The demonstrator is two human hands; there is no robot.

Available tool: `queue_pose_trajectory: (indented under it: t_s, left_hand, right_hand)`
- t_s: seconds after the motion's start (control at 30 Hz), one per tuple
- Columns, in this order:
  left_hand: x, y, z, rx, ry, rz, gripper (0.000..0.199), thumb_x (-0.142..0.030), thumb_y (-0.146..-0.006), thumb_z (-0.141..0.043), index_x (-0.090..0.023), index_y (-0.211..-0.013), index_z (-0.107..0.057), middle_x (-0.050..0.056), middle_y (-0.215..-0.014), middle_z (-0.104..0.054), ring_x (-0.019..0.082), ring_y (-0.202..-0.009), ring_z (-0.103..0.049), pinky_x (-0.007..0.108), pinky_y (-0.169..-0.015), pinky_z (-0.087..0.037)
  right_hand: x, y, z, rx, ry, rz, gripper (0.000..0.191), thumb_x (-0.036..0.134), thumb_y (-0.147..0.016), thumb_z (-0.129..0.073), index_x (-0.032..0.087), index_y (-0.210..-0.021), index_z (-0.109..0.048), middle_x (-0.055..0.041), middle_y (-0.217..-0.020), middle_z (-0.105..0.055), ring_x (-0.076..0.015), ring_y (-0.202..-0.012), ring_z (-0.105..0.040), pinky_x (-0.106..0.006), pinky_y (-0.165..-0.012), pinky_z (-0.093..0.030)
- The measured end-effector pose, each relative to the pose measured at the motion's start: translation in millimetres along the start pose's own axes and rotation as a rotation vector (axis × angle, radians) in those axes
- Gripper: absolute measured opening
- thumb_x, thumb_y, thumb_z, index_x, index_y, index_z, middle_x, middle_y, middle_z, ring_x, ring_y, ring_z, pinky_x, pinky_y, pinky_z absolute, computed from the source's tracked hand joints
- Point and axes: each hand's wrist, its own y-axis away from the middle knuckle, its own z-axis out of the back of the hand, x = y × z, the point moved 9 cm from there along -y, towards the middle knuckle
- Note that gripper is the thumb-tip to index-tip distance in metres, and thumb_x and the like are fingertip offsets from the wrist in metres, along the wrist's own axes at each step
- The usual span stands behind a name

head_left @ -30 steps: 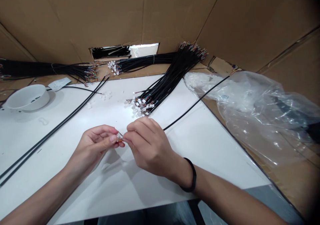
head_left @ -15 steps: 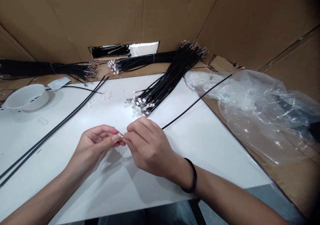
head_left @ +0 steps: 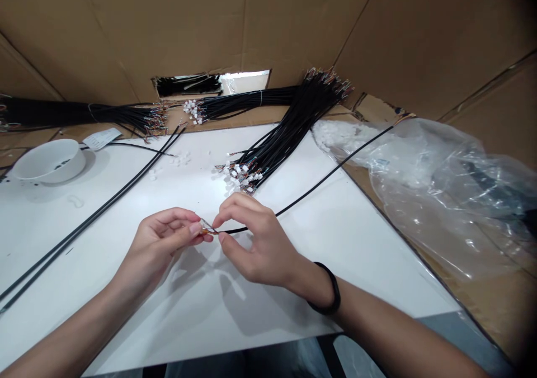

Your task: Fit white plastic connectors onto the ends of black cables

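My left hand (head_left: 161, 246) pinches the thin end of a black cable (head_left: 319, 183) between thumb and fingertips, where fine coloured wires and a small clear connector (head_left: 205, 228) show. My right hand (head_left: 255, 241) is just beside it, with thumb and forefinger apart around the cable, which runs behind that hand to the upper right. A black wristband (head_left: 331, 291) circles my right wrist. Beyond my hands, a large bundle of black cables (head_left: 268, 149) with white connectors lies on the white table (head_left: 84, 244).
A white bowl (head_left: 50, 162) stands at the table's left, near a paper label (head_left: 102, 137). Loose black cables (head_left: 96, 221) cross the left side. More cable bundles (head_left: 239, 103) lie behind the table, before a cardboard wall (head_left: 126, 31). A clear plastic bag (head_left: 440, 199) fills the right.
My right hand has drawn to the right and its thumb and forefinger have parted, exposing the black cable between my hands. The view has shifted slightly.
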Motion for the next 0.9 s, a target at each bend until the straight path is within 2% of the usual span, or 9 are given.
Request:
queue_pose_trajectory:
  t_s: [0.13,0.3,0.53,0.7,0.9]
  left_hand:
    - [1,0,-0.5,0.022,0.029,0.014,0.012,-0.019,-0.071,-0.074,-0.014,-0.078,-0.066,0.005,-0.071,-0.069,0.012,-0.068,-0.066,0.017,-0.068,-0.051]
    - [2,1,-1.5,0.059,0.052,0.025,0.011,-0.02,-0.072,-0.073,-0.015,-0.08,-0.067,0.004,-0.072,-0.068,0.011,-0.068,-0.065,0.016,-0.068,-0.051]
    - [5,1,-1.6,0.044,0.051,0.025,0.014,-0.019,-0.071,-0.075,-0.015,-0.082,-0.066,0.004,-0.07,-0.069,0.01,-0.066,-0.065,0.014,-0.064,-0.051]
    - [4,0,-0.8,0.05,-0.011,-0.04,0.015,-0.019,-0.072,-0.074,-0.016,-0.083,-0.065,0.002,-0.071,-0.069,0.01,-0.067,-0.066,0.015,-0.066,-0.051]
    - [3,1,6.5,0.003,-0.146,-0.092,0.02,-0.021,-0.07,-0.075,-0.017,-0.086,-0.064,0.0,-0.073,-0.069,0.01,-0.072,-0.066,0.015,-0.068,-0.051]
  right_hand:
    - [-2,-2,0,-0.013,-0.05,-0.018,0.005,0.015,-0.078,-0.058,0.012,-0.08,-0.061,-0.0062,-0.081,-0.055,-0.015,-0.08,-0.05,-0.031,-0.076,-0.041]
    - [-3,-3,-5,0.029,-0.135,-0.002,0.01,0.017,-0.085,-0.056,0.012,-0.077,-0.058,-0.0054,-0.081,-0.054,-0.0136,-0.081,-0.05,-0.03,-0.078,-0.04]
    - [5,-1,-7,0.045,-0.058,0.06,0.007,0.01,-0.082,-0.051,0.013,-0.076,-0.053,-0.0046,-0.08,-0.052,-0.0144,-0.079,-0.045,-0.03,-0.074,-0.038]
    - [6,0,-9,0.047,0.012,0.081,0.004,0.009,-0.079,-0.048,0.012,-0.078,-0.05,-0.0062,-0.081,-0.05,-0.0154,-0.078,-0.043,-0.031,-0.072,-0.037]
    - [4,1,-13,0.061,-0.003,0.071,0.003,0.01,-0.08,-0.048,0.012,-0.078,-0.049,-0.0059,-0.08,-0.049,-0.0153,-0.078,-0.042,-0.03,-0.072,-0.037]
